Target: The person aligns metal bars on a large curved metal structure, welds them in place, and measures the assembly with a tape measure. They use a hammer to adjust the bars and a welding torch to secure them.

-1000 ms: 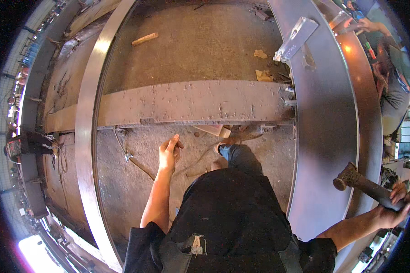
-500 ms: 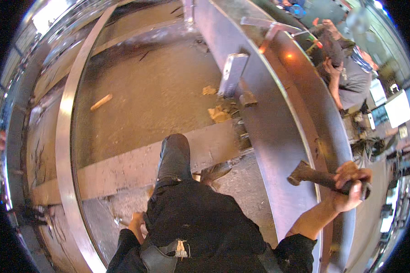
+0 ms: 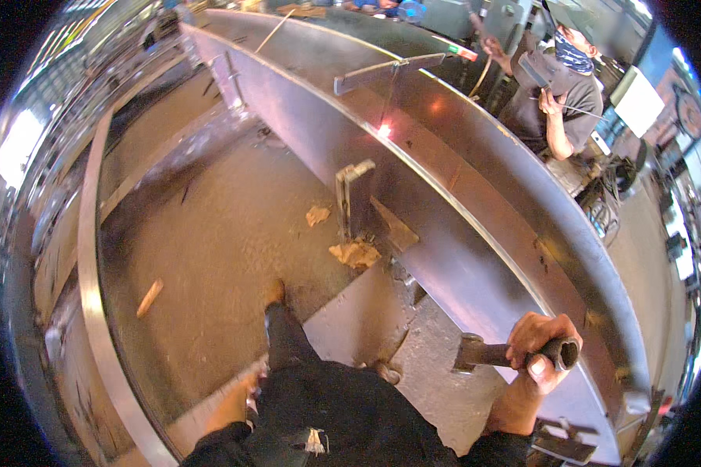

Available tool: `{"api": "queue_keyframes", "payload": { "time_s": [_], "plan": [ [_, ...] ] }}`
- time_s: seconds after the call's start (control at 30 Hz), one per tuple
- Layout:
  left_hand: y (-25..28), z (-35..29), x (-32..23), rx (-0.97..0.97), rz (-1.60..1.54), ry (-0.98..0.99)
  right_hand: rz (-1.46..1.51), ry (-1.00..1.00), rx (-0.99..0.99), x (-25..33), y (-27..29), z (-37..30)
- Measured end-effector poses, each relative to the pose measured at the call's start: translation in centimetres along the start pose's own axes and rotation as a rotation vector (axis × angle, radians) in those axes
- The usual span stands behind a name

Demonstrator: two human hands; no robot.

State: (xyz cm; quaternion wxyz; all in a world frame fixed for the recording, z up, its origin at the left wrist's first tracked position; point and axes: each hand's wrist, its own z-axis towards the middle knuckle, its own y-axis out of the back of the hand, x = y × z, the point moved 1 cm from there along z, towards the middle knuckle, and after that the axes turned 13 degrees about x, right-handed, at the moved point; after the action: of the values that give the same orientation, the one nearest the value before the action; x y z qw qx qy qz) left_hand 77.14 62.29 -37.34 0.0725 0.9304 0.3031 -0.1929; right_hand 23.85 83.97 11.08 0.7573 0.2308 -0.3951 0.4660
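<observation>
Your right grip wraps the hammer, your left grip I can't tell; careless swinging could hit the beam.

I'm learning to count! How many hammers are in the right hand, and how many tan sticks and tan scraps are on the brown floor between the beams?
Hammer in the right hand: 1
Tan stick: 1
Tan scraps: 2
Total: 4

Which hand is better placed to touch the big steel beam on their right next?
Probably the right hand: it's nearer the steel beam, though gripping a hammer-like tool. The left hand is low and farther away.
</observation>
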Motion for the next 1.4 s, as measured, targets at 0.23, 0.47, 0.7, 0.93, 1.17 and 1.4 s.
{"api": "queue_keyframes", "payload": {
  "time_s": [0.23, 0.47, 0.7, 0.93, 1.17, 1.4],
  "plan": [
    [22.9, 11.8, -8.6, 0.246, -0.001, -0.031, -0.465, 0.060, -0.172, -3.4, -11.0, 10.7],
    [34.2, 11.1, -23.4, 0.010, -0.376, -0.298, -0.540, 0.174, -0.265, 0.7, -20.3, 22.7],
    [42.5, 11.3, -18.1, -0.008, -0.374, -0.020, -0.734, 0.185, -0.342, 3.5, -26.7, 25.9],
    [47.0, 12.3, -16.3, 0.107, -0.328, 0.198, -0.789, 0.235, -0.301, 5.4, -27.3, 27.7],
    [50.0, 16.2, -28.0, 0.095, -0.279, 0.039, -0.800, 0.220, -0.552, 2.7, -22.2, 30.6],
    [51.9, 18.1, -40.3, -0.006, -0.210, -0.301, -0.843, 0.118, -0.898, -10.0, -11.6, 38.4]
  ]
}}
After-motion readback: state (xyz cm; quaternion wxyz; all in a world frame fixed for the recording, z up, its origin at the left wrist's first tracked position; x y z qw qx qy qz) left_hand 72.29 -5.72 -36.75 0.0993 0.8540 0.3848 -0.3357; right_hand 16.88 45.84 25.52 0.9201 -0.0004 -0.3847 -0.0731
